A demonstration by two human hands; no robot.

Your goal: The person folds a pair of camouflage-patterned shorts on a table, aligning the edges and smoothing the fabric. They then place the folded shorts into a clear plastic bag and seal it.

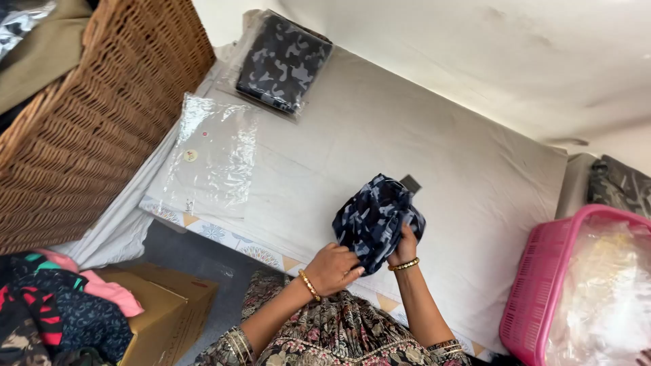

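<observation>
Both hands grip a bunched blue camouflage garment (375, 220) at the near edge of the cloth-covered worktop (475, 176) — left hand (332, 269) on its near side, right hand (405, 248) closed on the cloth. Far left lie an empty clear bag (210, 156) and a bagged camouflage garment (281, 62); a pink basket (542, 285) stands right.

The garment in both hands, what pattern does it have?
The garment shows a dark blue, grey and white camouflage pattern, seen in the head view.

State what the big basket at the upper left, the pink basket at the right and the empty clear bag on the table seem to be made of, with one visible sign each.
Big basket: woven wicker or cane, matt brown; interlaced strands show.
Pink basket: probably moulded plastic; even pink colour, regular slotted wall.
Clear bag: thin plastic film, glossy; transparent, with creases and glare.
</observation>
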